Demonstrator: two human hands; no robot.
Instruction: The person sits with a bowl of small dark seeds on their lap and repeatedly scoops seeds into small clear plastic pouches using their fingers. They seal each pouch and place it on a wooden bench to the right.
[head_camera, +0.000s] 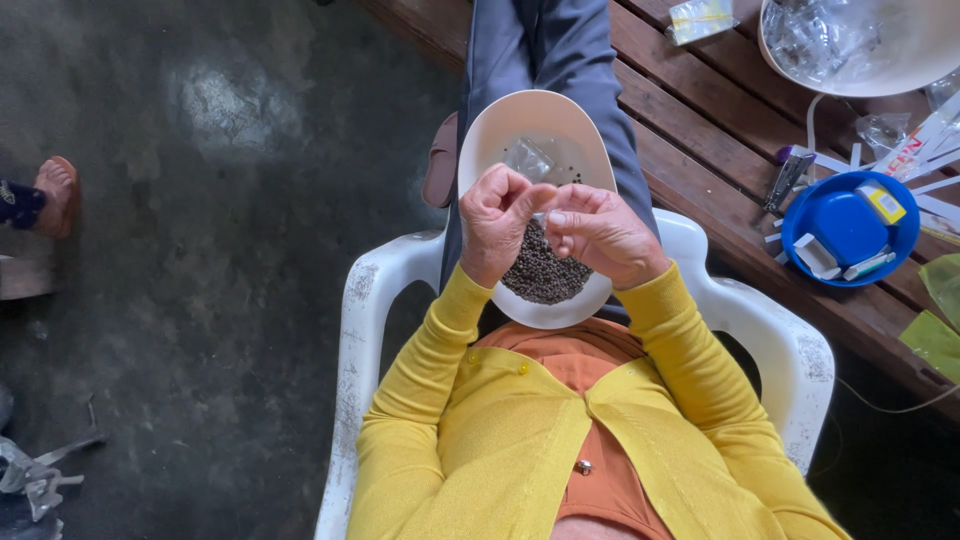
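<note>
Head view shows a round white plastic bowl resting on the person's lap, at 12 o'clock from the yellow cardigan. Small dark rough seeds fill its near part; a clear crinkled plastic bag lies in the far part. Both hands hover over the seeds, knuckles up. The left hand and the right hand meet fingertip to fingertip, pinching together something small and pale that I cannot identify. At 2 o'clock, a round blue lid lies on the wooden slatted surface.

Pretty open left of the white plastic chair, just bare floor; right side's blocked by the cluttered wooden bench.
</note>
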